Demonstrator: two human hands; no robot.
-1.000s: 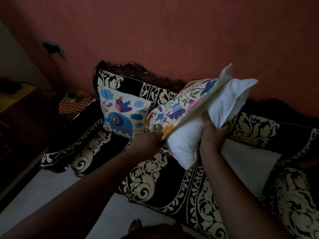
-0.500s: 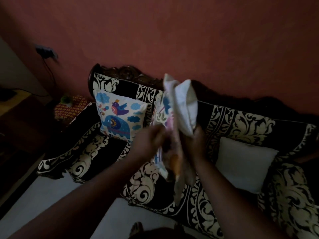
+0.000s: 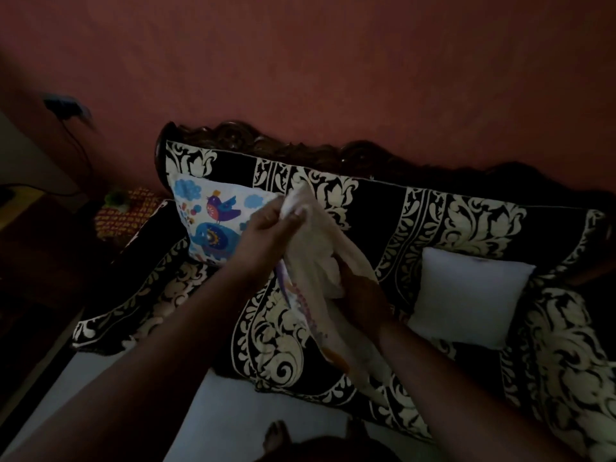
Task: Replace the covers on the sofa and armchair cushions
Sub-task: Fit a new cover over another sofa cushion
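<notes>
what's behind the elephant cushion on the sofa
Behind the elephant cushion is the sofa backrest in black and cream floral fabric. The left hand covers the cushion's right edge, so what lies behind that part cannot be seen.

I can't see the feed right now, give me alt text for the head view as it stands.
Both hands work a white cushion into a printed cover above the black-and-cream sofa: the left hand grips the top edge, the right hand grips lower down. An elephant-print cushion leans at the sofa's left end, and a bare white cushion lies to the right.
</notes>
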